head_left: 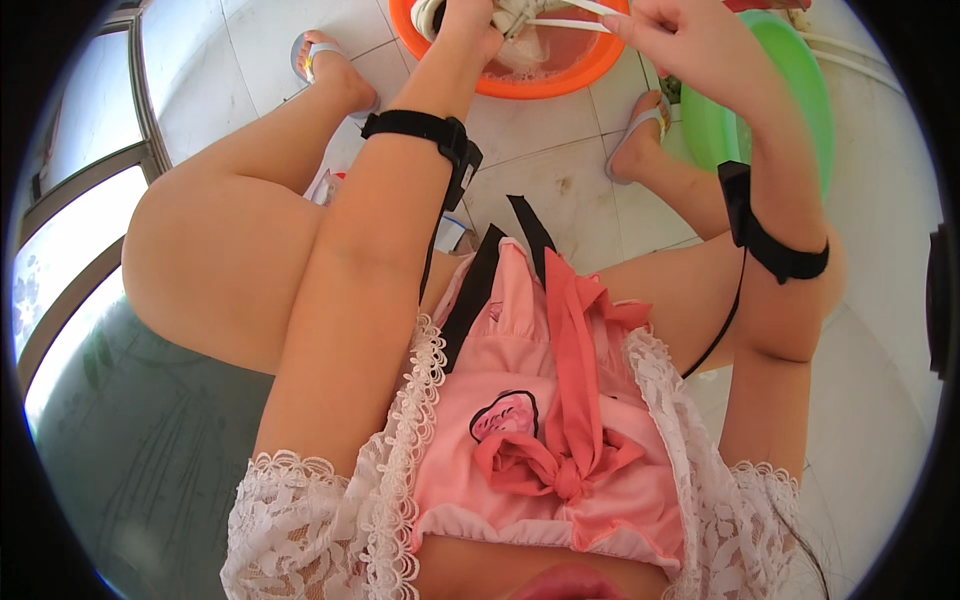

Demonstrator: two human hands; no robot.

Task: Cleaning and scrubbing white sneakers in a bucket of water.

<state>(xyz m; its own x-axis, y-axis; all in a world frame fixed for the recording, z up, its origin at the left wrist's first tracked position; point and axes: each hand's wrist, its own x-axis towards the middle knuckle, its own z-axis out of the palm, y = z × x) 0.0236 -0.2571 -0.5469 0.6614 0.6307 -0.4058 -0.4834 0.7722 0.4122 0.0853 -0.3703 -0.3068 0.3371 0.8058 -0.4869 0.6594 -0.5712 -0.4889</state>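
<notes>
Over an orange basin [405, 35] with cloudy, sudsy water, my left hand [472, 22] is closed around a white shoe [428, 18]. The shoe is partly cut off by the top of the picture and partly covered by the hand. White shoelaces [570, 23] stretch from it to the right. My right hand [662, 28] pinches the lace end between its fingers, over the basin's right rim. Both forearms wear black straps with small devices.
A green basin [815, 110] stands right of the orange one. My sandalled feet [325, 62] rest on pale floor tiles [540, 170] either side. Framed glass panels [95, 110] line the left edge. White pipes [850, 58] run at the upper right.
</notes>
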